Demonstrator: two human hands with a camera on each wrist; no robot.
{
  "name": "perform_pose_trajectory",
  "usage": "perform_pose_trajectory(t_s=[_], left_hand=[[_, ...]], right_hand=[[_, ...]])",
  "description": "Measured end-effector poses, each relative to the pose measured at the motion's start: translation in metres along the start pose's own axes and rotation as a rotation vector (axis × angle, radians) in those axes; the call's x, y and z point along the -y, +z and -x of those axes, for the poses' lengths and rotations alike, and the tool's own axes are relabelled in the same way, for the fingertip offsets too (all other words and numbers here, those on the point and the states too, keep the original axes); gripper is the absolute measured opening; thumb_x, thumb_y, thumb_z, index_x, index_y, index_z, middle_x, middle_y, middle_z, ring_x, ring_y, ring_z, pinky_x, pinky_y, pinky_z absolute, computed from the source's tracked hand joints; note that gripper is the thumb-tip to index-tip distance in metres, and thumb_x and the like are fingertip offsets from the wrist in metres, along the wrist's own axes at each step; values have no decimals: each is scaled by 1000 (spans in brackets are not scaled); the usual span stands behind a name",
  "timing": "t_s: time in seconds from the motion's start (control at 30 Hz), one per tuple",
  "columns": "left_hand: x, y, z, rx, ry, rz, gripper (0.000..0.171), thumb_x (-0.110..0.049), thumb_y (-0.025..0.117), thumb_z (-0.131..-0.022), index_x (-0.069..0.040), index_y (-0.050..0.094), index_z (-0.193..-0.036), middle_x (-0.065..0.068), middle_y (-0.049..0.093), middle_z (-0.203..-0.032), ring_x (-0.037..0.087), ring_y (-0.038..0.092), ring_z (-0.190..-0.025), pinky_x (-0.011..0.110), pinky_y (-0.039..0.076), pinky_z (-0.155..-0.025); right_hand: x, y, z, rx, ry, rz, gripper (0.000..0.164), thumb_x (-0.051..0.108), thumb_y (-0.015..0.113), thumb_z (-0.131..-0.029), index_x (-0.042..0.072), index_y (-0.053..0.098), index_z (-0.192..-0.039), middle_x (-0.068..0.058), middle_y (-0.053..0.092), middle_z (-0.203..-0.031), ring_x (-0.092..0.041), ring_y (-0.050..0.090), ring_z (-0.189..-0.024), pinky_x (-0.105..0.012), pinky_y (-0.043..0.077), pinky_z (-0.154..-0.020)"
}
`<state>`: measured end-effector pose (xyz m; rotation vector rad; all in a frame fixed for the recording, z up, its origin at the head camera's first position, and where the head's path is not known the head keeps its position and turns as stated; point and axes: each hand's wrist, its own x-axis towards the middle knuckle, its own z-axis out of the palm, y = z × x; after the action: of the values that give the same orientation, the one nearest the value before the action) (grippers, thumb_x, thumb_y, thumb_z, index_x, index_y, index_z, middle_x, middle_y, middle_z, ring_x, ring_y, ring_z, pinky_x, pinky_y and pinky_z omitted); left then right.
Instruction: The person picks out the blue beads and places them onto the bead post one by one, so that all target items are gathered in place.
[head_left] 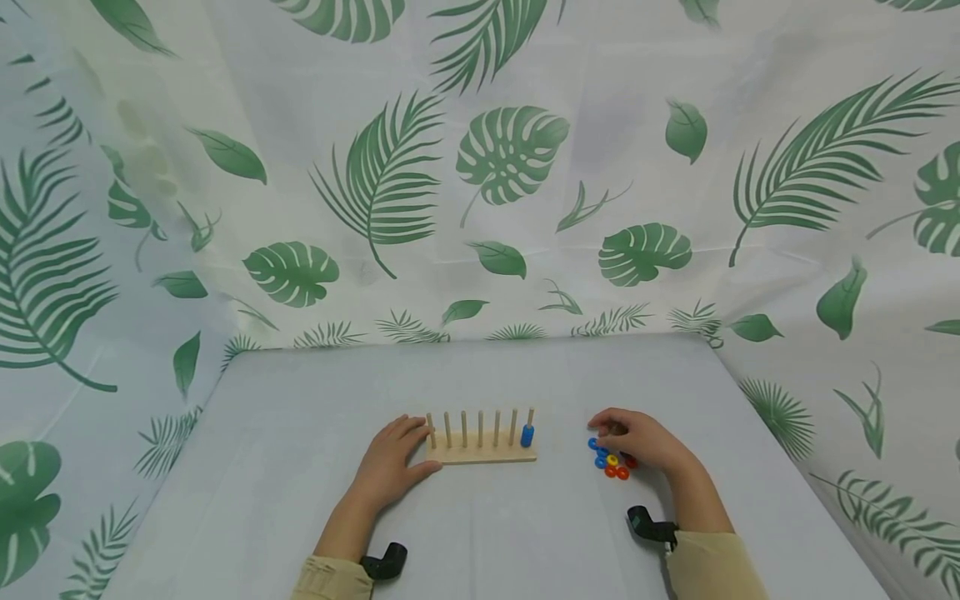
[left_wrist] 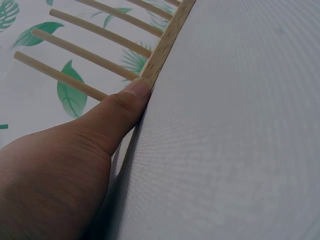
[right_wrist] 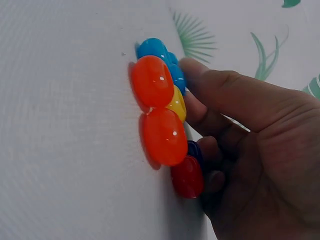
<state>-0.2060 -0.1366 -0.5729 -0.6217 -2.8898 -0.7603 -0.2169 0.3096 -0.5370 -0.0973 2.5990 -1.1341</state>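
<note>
At the left end of a wooden peg board (head_left: 480,455) is my left hand (head_left: 392,467). It grips the board, its thumb along the front edge and its fingers at the back corner. In the left wrist view, the thumb (left_wrist: 120,107) lies against the base below the bare pegs (left_wrist: 95,60). Blue rings (head_left: 527,436) sit on the rightmost peg. My right hand (head_left: 637,437) is over a small pile of rings, fingers bent loosely, thumb and fingertips right at the blue rings (right_wrist: 154,48). Orange rings (right_wrist: 164,136), a yellow ring (right_wrist: 177,105) and a red ring (right_wrist: 187,177) lie beside them.
A white cloth covers the table (head_left: 480,533). Behind it hangs a leaf-patterned curtain (head_left: 570,158), which also runs along both sides. A black wrist camera (head_left: 386,562) is on the left wrist and another black camera (head_left: 649,525) on the right.
</note>
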Motion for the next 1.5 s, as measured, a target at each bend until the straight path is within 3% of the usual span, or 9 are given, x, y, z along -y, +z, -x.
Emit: perform_pose_trajectory(t_s=[0.47, 0.77, 0.97, 1.5], left_hand=[[0, 0, 0, 1, 4, 1, 64, -52, 71, -86, -16, 58, -138, 3, 53, -146, 32, 38, -144, 53, 33, -119], [0, 0, 0, 2, 5, -8, 66, -52, 71, -86, -16, 58, -139, 3, 52, -146, 32, 38, -144, 53, 33, -119], [1, 0, 1, -3, 6, -13, 66, -52, 71, -86, -16, 57, -139, 3, 52, -147, 32, 38, -144, 53, 33, -119], [3, 4, 0, -2, 8, -24, 65, -54, 70, -86, -18, 57, -139, 2, 52, -147, 31, 38, -145, 52, 32, -119]], right_hand=[[3, 1, -1, -23, 41, 17, 24, 27, 68, -94, 18, 67, -116, -5, 57, -89, -21, 55, -69, -30, 48, -59], [5, 1, -7, 9, 76, 39, 21, 27, 70, -92, 22, 70, -113, -6, 55, -89, -21, 54, -71, -29, 47, -60], [6, 1, -9, -4, 74, 44, 23, 29, 72, -90, 17, 66, -109, -5, 55, -85, -21, 54, -70, -29, 47, -58], [7, 2, -6, 0, 77, 35, 20, 23, 71, -91, 17, 67, -109, -6, 53, -85, -21, 54, -69, -29, 46, -58]])
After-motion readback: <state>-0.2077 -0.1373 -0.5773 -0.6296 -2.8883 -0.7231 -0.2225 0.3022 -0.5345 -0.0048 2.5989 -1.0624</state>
